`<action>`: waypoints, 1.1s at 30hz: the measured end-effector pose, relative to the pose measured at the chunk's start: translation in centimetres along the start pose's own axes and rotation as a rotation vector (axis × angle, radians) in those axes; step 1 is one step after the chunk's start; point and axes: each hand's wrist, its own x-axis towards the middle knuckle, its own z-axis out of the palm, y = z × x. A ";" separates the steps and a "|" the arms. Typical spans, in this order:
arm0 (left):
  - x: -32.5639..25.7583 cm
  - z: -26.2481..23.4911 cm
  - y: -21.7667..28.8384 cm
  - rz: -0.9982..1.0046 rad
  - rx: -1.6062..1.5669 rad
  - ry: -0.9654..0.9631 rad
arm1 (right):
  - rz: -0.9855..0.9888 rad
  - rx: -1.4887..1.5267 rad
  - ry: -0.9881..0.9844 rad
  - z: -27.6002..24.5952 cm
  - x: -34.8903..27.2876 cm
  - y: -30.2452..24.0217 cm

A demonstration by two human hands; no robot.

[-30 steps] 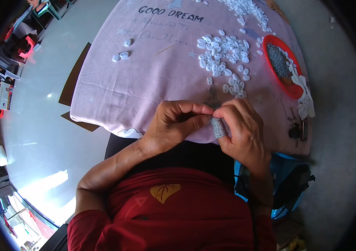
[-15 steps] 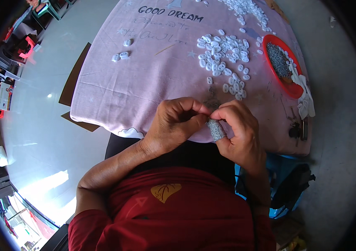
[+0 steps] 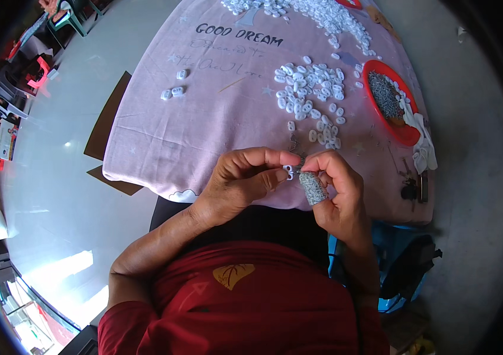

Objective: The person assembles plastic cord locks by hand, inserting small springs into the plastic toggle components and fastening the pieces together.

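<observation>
Head view shows both hands meeting at the near table edge: the left hand point(image 3: 245, 180) pinches a small white plastic piece point(image 3: 287, 171), and the right hand point(image 3: 334, 189), thumb in a grey sleeve point(image 3: 312, 188), closes on it too. It looks light, stiff, best gripped by its edges. Beyond lie a pile of white pieces point(image 3: 313, 97) and a red bowl point(image 3: 375, 68).

Near edge: left hand point(image 3: 241, 183) and right hand point(image 3: 335, 195) are meeting over the tablecloth point(image 3: 204, 124).
Behind them: loose plastic pieces point(image 3: 313, 94) are lying.
Far right: bowl point(image 3: 408, 135) is sitting on the cloth.
</observation>
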 end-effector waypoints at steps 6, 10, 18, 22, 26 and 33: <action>0.1 -0.4 -0.3 0.038 -0.015 0.010 | -0.009 -0.009 0.015 0.6 -0.1 -0.1; 0.1 -0.4 -0.7 0.055 -0.003 0.024 | -0.040 -0.036 0.023 0.6 -0.2 0.1; 0.0 -0.4 -0.7 0.098 0.083 0.007 | -0.035 -0.060 0.035 0.6 -0.5 0.6; 0.1 -0.4 -0.9 0.117 0.079 0.000 | -0.038 -0.077 0.014 0.5 -0.5 0.7; 0.1 -0.6 -0.7 0.101 0.084 0.010 | -0.038 -0.042 0.040 0.6 -0.6 0.7; 0.3 -0.7 -1.1 0.099 0.090 0.003 | -0.011 -0.024 0.022 0.5 -0.7 0.8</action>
